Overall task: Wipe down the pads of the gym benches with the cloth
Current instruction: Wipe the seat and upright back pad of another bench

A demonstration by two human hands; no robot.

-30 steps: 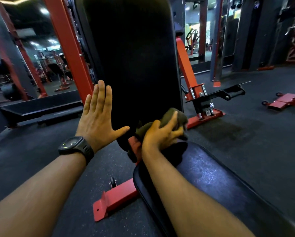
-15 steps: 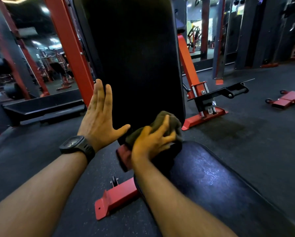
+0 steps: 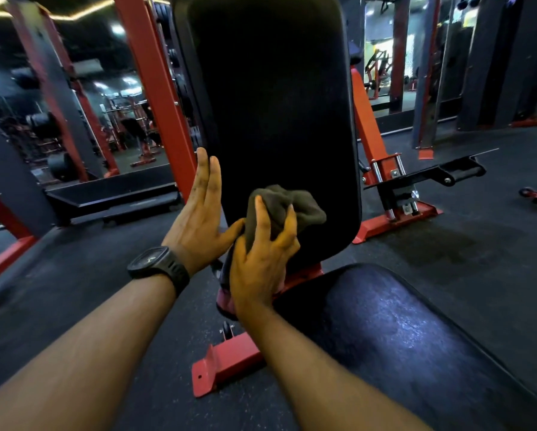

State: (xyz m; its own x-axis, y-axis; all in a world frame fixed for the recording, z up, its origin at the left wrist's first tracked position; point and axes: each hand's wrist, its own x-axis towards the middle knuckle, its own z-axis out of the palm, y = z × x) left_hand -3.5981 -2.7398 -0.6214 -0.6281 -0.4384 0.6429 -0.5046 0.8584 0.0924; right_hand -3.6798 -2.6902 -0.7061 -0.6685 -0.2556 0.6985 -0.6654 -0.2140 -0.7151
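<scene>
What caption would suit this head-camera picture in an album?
Right hand presses a dark cloth against the upright back pad while the open left hand rests at its edge.

Dark floor, red bench frame on it, upright black back pad, cloth against its lower part, seat pad.

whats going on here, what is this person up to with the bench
A person is wiping down a gym bench. Their right hand grips a bunched dark olive cloth and holds it against the lower part of the upright black padded backrest. Their left hand, with a black wristwatch on the wrist, is flat with straight fingers at the backrest's left edge. The black seat pad lies in front of the backrest, with nothing on it.
</scene>
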